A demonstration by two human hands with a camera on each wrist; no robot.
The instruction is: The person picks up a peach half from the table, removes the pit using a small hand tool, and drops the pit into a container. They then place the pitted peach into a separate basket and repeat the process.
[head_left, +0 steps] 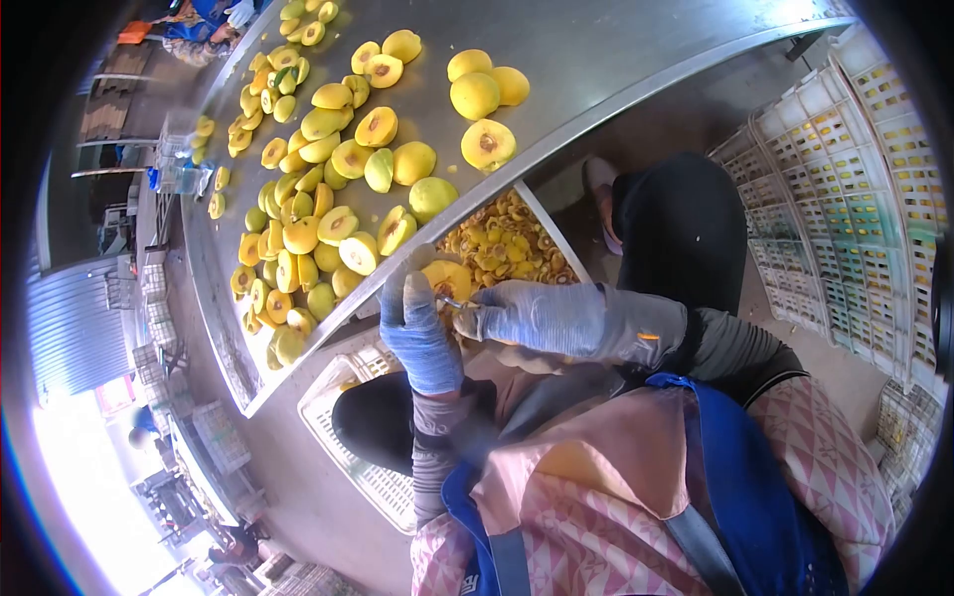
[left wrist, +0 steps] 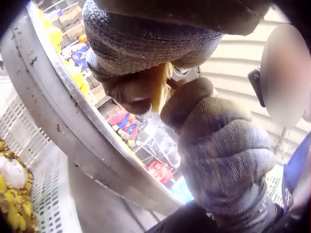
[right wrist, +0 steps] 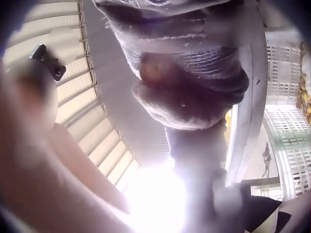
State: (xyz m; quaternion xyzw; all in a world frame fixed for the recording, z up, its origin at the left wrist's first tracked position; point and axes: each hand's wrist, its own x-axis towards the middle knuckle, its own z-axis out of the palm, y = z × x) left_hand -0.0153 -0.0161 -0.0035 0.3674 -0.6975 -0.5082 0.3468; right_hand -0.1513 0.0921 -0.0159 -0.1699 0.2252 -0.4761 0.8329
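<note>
My gloved left hand (head_left: 422, 343) holds a halved yellow peach (head_left: 449, 279) just off the table's edge; in the left wrist view its fingers wrap the peach (left wrist: 158, 87). My gloved right hand (head_left: 542, 316) grips a small metal pitting tool (head_left: 449, 302), its end at the peach's cut face. Both hands come close together around the fruit, and the tool's handle is hidden in the right glove. In the right wrist view the curled right hand (right wrist: 189, 92) covers most of the work. Below the hands, peach scraps (head_left: 507, 243) fill a container.
Many halved peaches (head_left: 338, 223) lie on the metal table (head_left: 586, 60), which has a raised rim. White crates (head_left: 815, 189) stand stacked on the right, and another white crate (head_left: 373, 477) sits below left. Another person's gloved hand (head_left: 240, 13) shows at the table's far end.
</note>
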